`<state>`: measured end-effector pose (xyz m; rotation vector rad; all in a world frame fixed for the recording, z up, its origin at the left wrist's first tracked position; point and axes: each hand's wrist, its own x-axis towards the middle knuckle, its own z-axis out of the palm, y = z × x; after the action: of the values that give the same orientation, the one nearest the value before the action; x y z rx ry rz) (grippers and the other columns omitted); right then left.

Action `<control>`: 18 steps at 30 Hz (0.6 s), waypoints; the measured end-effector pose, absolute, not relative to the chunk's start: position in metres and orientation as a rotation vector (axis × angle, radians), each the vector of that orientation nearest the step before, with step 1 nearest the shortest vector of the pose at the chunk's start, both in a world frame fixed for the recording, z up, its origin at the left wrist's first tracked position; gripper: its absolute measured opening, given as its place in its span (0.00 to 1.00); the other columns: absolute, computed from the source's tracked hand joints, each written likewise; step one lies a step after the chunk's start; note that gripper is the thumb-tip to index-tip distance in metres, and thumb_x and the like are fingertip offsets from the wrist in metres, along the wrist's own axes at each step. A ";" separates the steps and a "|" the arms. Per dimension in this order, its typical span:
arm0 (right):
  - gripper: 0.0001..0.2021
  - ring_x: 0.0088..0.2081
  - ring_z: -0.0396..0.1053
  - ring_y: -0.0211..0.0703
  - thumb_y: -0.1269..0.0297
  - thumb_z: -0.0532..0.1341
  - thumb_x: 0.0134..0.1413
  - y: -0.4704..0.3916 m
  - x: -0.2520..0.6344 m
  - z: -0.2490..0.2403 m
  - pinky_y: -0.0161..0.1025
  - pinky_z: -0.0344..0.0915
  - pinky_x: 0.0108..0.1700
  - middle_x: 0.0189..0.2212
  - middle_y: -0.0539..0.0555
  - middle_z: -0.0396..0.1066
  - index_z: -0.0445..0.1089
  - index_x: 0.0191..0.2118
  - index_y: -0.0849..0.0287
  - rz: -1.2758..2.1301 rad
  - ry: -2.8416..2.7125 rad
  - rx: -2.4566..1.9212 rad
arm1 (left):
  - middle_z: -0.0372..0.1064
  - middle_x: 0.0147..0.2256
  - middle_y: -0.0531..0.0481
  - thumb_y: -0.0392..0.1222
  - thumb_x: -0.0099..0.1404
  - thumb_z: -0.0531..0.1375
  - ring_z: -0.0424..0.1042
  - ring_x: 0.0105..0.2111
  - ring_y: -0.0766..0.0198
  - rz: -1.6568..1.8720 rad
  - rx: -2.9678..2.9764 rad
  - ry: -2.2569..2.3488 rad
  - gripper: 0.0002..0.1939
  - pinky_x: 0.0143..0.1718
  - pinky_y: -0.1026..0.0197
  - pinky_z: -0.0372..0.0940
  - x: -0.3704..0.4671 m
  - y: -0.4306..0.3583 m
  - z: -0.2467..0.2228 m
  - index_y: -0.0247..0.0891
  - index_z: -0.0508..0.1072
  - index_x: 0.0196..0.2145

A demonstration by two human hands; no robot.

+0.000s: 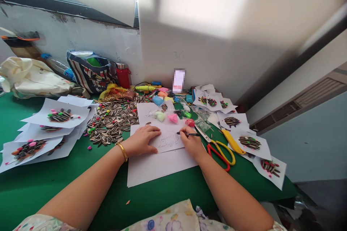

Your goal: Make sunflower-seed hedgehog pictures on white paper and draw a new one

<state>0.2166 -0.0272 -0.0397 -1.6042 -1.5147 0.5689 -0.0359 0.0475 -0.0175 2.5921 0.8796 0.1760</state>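
Note:
My right hand (189, 140) is closed round a black pen (193, 134), its tip at the right edge of a line drawing (170, 139). The drawing looks like a hedgehog with a patterned back, on white paper (143, 168). My left hand (143, 139) lies flat on the sheet, left of the drawing, fingers stretched out and holding nothing. Just right of my right hand rest scissors (221, 151) with one red and one yellow handle. Beside them is a yellow utility knife (232, 140).
Striped sunflower seeds (115, 121) are heaped left of the paper. Finished seed pictures lie in a left stack (58, 115) and a right row (251, 143). Soft clay packets (172, 117), a phone (178, 80), a red flask (123, 75) and bags (92, 70) stand toward the wall.

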 end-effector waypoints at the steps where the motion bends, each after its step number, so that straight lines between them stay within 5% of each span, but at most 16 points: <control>1: 0.09 0.30 0.67 0.43 0.61 0.54 0.56 -0.027 0.216 -0.040 0.37 0.61 0.32 0.28 0.51 0.71 0.69 0.33 0.56 0.572 -1.520 -1.607 | 0.62 0.61 0.45 0.55 0.53 0.68 0.56 0.63 0.44 0.179 2.592 0.880 0.37 0.64 0.45 0.51 -0.036 0.048 -0.018 0.45 0.68 0.60; 18: 0.07 0.26 0.64 0.42 0.62 0.54 0.53 -0.029 0.217 -0.039 0.37 0.57 0.28 0.22 0.48 0.68 0.67 0.30 0.55 0.582 -1.464 -1.674 | 0.62 0.62 0.44 0.55 0.54 0.68 0.56 0.63 0.44 0.156 2.593 0.890 0.38 0.64 0.45 0.50 -0.036 0.047 -0.016 0.44 0.68 0.60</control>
<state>0.2166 -0.0287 -0.0394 -1.6743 -1.4644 0.5825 -0.0361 0.0471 -0.0161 2.5930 0.8904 0.1557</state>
